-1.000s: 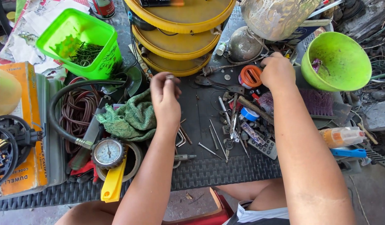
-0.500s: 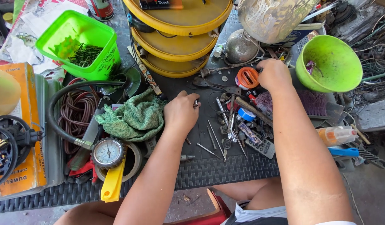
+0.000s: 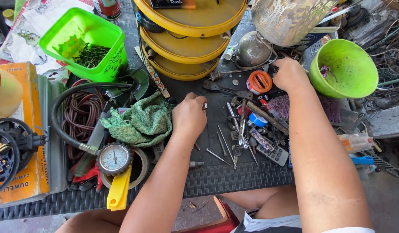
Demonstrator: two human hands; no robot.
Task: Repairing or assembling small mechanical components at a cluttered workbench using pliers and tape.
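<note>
L grip (image 3: 188,116) pinching small metal bit (image 3: 205,105) | R grip (image 3: 289,74) state unclear, by orange tape roll (image 3: 259,82)

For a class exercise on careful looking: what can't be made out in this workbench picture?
Head view only:
- What the left hand pinches: small metal piece, mostly hidden by fingers.
- Right hand fingertips: turned away, hidden by the hand.
- Green tub contents: too small to identify.
- Yellow trays: cut off by top edge.

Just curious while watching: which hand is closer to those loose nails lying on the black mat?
Probably the left hand. It rests on the black mat beside the green rag, with the loose nails just next to it. The right hand is farther back, near the orange tape roll.
</note>
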